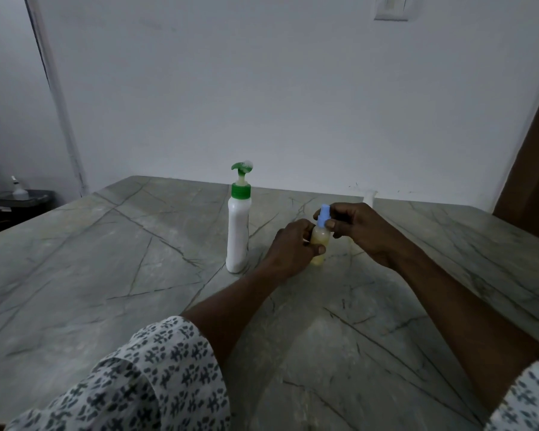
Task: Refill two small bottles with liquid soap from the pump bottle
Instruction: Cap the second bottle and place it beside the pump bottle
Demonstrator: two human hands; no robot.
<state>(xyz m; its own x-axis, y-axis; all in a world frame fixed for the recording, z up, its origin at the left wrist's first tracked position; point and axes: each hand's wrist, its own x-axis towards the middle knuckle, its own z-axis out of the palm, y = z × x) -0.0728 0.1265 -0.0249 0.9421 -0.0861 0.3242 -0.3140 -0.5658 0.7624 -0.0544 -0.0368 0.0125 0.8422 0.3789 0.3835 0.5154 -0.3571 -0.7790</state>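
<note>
Left hand [291, 248]: curled round the body of the small bottle [320, 242], thumb across its front; probably braced it against twisting.
Right hand [366, 231]: pinched the blue cap [324, 214] between thumb and fingertips; could not tell whether tightening or loosening.
Small bottle: stood upright on the stone table [137, 259] between both hands, yellowish soap inside.
Pump bottle [238, 234]: stood just left of the left hand, upright, within easy reach for pumping.
</note>
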